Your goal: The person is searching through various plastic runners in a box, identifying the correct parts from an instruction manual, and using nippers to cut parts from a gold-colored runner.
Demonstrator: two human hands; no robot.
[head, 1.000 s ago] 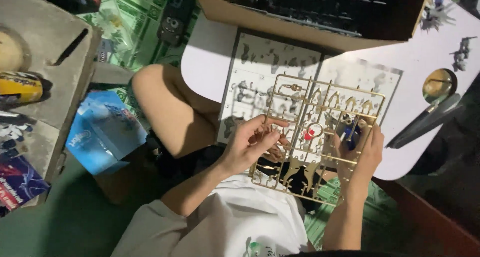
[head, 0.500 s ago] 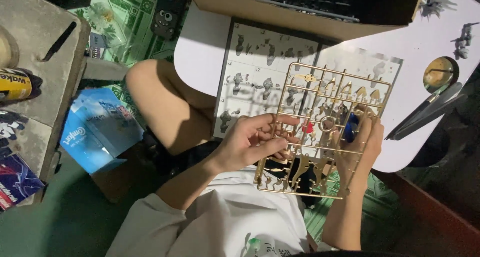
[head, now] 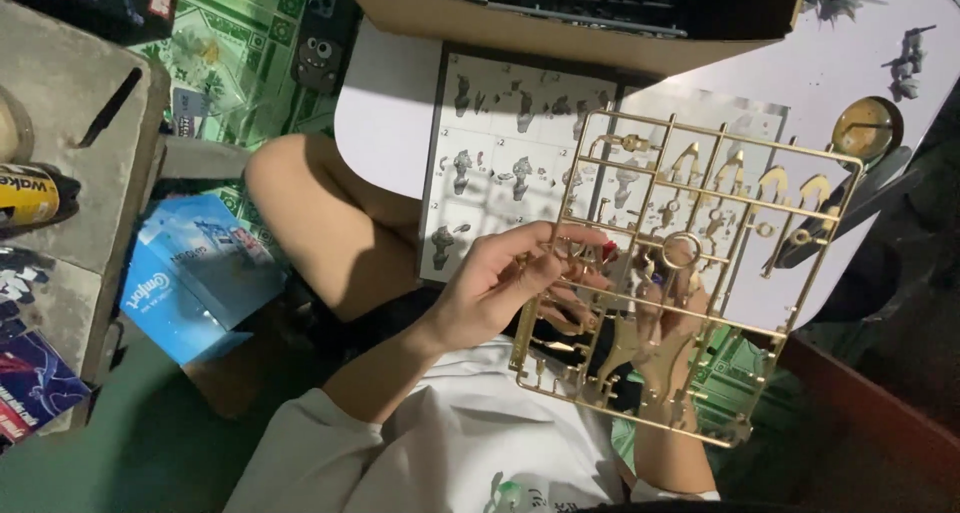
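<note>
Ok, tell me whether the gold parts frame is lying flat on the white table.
No, both hands hold the gold parts frame up above the white table.

I can't see most of my right hand [head: 668, 325]; the gold parts frame [head: 690, 263] covers its fingers.

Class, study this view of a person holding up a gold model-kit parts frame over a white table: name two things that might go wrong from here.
1. The gold parts frame is thin and open. The left hand pinches one edge while the right hand sits behind it, so twisting might snap a bar.
2. The frame hangs past the white table edge, over the lap. A loosened small part may drop to the cluttered floor near the blue packet.
</note>
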